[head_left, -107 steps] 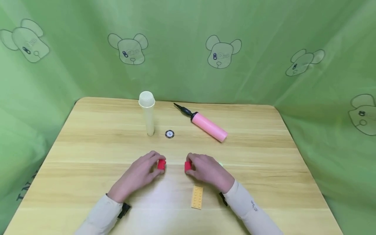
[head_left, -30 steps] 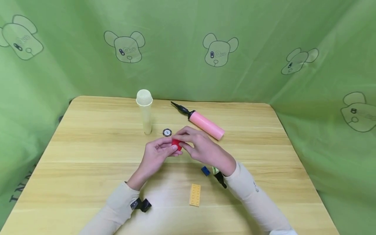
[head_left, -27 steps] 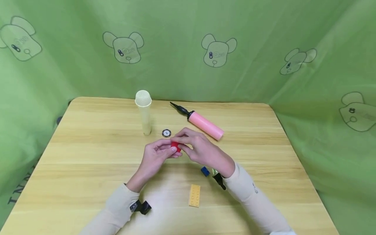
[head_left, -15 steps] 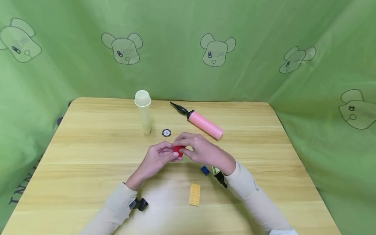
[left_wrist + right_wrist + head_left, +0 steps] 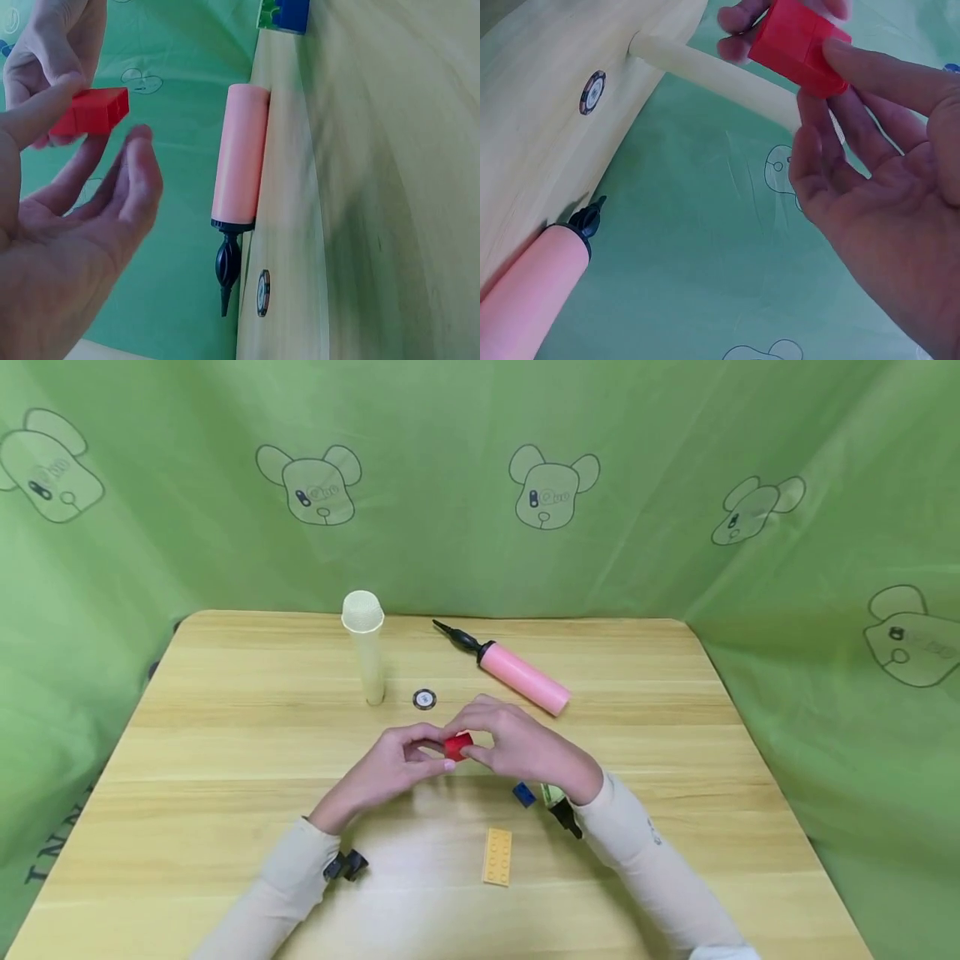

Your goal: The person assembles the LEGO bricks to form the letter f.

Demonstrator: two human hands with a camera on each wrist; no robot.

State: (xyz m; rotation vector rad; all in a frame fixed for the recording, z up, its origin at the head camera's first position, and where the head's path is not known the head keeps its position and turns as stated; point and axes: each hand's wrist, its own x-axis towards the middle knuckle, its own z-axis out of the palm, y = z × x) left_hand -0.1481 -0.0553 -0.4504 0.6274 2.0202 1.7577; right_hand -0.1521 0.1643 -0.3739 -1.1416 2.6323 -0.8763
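Two red building bricks [image 5: 458, 747] are pressed together into one block above the middle of the table; a seam between them shows in the right wrist view. My left hand [image 5: 393, 768] pinches the block's left side with thumb and index finger, its other fingers apart from it in the left wrist view. At the other side my right hand [image 5: 517, 739] grips the red bricks [image 5: 802, 45] between thumb and fingers. Nearer me, a yellow studded brick plate [image 5: 497, 857] lies flat. A small blue brick [image 5: 524, 794] lies below the right hand.
Behind the hands lie a black-rimmed poker chip [image 5: 424, 699] and a pink hand pump [image 5: 525, 678] with a black nozzle. A cream microphone-shaped object [image 5: 365, 647] stands upright at back left. A greenish item [image 5: 552, 794] is partly hidden by the right wrist. Green curtain [image 5: 442, 527] encloses the table.
Earlier each hand held a separate red brick, apart above the table. The bricks came together between the hands, which then lowered slightly toward me. The left thumb has shifted to the block's lower edge.
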